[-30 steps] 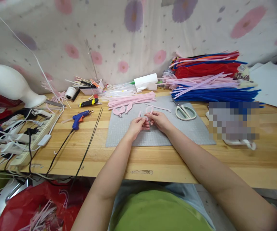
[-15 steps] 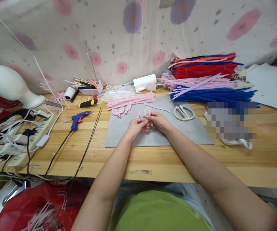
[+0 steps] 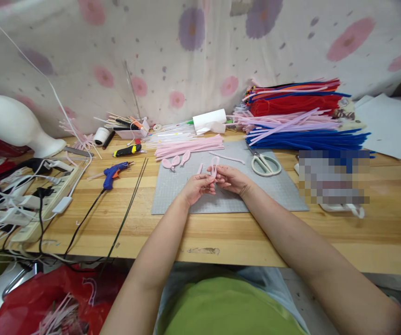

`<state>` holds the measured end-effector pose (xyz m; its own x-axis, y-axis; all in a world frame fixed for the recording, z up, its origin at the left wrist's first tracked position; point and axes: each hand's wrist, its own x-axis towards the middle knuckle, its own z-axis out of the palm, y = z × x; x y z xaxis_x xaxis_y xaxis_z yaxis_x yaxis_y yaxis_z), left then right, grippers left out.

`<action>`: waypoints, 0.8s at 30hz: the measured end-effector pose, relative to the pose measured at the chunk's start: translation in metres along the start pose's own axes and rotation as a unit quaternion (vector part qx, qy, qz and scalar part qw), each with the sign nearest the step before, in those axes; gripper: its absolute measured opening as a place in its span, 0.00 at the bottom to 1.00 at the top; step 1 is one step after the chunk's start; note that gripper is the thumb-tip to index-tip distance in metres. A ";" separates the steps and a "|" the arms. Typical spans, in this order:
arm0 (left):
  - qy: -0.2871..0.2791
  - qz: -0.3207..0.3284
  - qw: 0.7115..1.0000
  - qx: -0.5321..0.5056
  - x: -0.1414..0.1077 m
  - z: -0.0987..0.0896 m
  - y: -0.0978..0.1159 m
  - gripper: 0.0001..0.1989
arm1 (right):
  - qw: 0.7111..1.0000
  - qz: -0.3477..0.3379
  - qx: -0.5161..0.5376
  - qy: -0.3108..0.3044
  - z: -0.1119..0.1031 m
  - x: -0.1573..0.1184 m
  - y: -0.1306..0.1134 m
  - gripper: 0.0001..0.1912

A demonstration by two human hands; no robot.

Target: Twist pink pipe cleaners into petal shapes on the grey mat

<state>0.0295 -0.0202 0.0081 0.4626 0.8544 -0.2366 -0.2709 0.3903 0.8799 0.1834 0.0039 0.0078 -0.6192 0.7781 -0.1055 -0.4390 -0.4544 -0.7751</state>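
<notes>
Over the grey cutting mat [image 3: 172,197], a pink pipe cleaner loop [image 3: 215,162] stands up between my hands. My left hand [image 3: 200,187] pinches its lower end. My right hand [image 3: 231,179] is closed at the loop's right side, with fingertips against it. Two pink shaped pieces, a double-lobed one [image 3: 170,163] and a single pointed one [image 3: 185,158], lie on the mat's back left. A short pink piece [image 3: 199,168] is just behind my left hand, and a longer pink strand [image 3: 226,157] lies behind my right hand.
Scissors [image 3: 266,164] lie on the mat's right. Pink stems [image 3: 190,146] and blue stems [image 3: 308,139] are behind. Left are a blue glue gun [image 3: 113,174], a yellow cutter [image 3: 127,150], a power strip [image 3: 52,200] and a white foam head [image 3: 8,121]. A red bag [image 3: 22,298] hangs below.
The pink loop has turned narrower and more upright. My right hand has shifted slightly right and its fingers have spread a little; my left hand stays at the loop's base.
</notes>
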 end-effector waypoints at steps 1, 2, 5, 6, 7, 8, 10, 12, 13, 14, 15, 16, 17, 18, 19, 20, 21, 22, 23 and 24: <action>0.005 0.003 1.000 0.003 0.000 0.000 -0.001 0.12 | 1.000 -0.006 -0.001 0.009 0.000 0.001 0.001 0.15; 0.009 0.007 1.000 0.007 0.001 0.001 -0.001 0.12 | 1.000 -0.012 -0.004 0.019 0.001 0.002 0.001 0.14; 0.027 0.036 0.998 0.033 0.002 0.002 -0.003 0.13 | 0.999 -0.031 -0.012 0.042 0.002 0.006 0.002 0.13; 0.037 0.049 0.997 0.043 0.002 0.003 -0.003 0.13 | 0.998 -0.039 -0.013 0.048 0.002 0.007 0.003 0.13; 0.047 0.061 0.996 0.051 0.003 0.003 -0.003 0.13 | 0.997 -0.047 -0.012 0.054 0.002 0.008 0.003 0.13; 0.055 0.071 0.994 0.056 0.003 0.004 -0.004 0.13 | 0.997 -0.054 -0.011 0.059 0.002 0.008 0.002 0.13; 0.061 0.079 0.993 0.060 0.003 0.005 -0.004 0.14 | 0.996 -0.063 -0.005 0.066 0.001 0.010 0.002 0.13; 0.062 0.079 0.993 0.060 0.004 0.007 -0.004 0.14 | 0.995 -0.067 0.000 0.071 0.000 0.011 0.001 0.13; 0.064 0.079 0.993 0.061 0.004 0.008 -0.004 0.14 | 0.995 -0.068 0.002 0.072 0.000 0.011 0.001 0.13; 0.068 0.079 0.992 0.064 0.003 0.009 -0.004 0.15 | 0.995 -0.069 0.004 0.074 0.000 0.012 0.001 0.13; 0.072 0.080 0.992 0.068 0.003 0.010 -0.004 0.15 | 0.995 -0.071 0.006 0.075 -0.001 0.012 0.000 0.12; 0.074 0.080 0.991 0.074 0.003 0.011 -0.004 0.15 | 0.995 -0.072 0.008 0.075 -0.001 0.013 0.000 0.12; 0.076 0.081 0.991 0.080 0.003 0.012 -0.005 0.15 | 0.994 -0.073 0.011 0.075 -0.001 0.013 0.000 0.12; 0.076 0.082 0.990 0.086 0.004 0.012 -0.005 0.16 | 0.994 -0.074 0.014 0.075 -0.001 0.013 -0.001 0.12; 0.076 0.083 0.990 0.091 0.004 0.013 -0.006 0.16 | 0.994 -0.075 0.017 0.075 -0.001 0.013 -0.001 0.12; 0.075 0.083 0.989 0.094 0.004 0.013 -0.006 0.16 | 0.994 -0.075 0.019 0.073 -0.001 0.014 -0.001 0.11; 0.075 0.083 0.989 0.096 0.005 0.013 -0.007 0.16 | 0.995 -0.073 0.020 0.071 -0.002 0.014 -0.001 0.11; 0.076 0.083 0.989 0.098 0.005 0.013 -0.007 0.16 | 0.995 -0.071 0.020 0.069 -0.002 0.014 -0.002 0.11; 0.077 0.083 0.988 0.101 0.006 0.013 -0.008 0.16 | 0.995 -0.069 0.019 0.068 -0.002 0.014 -0.002 0.11; 0.078 0.082 0.988 0.104 0.006 0.012 -0.008 0.16 | 0.995 -0.069 0.019 0.068 -0.003 0.014 -0.002 0.11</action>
<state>0.0451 -0.0224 0.0044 0.2867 0.9492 -0.1297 -0.1439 0.1765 0.9737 0.1779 0.0171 0.0062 -0.4584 0.8848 -0.0841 -0.5401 -0.3524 -0.7643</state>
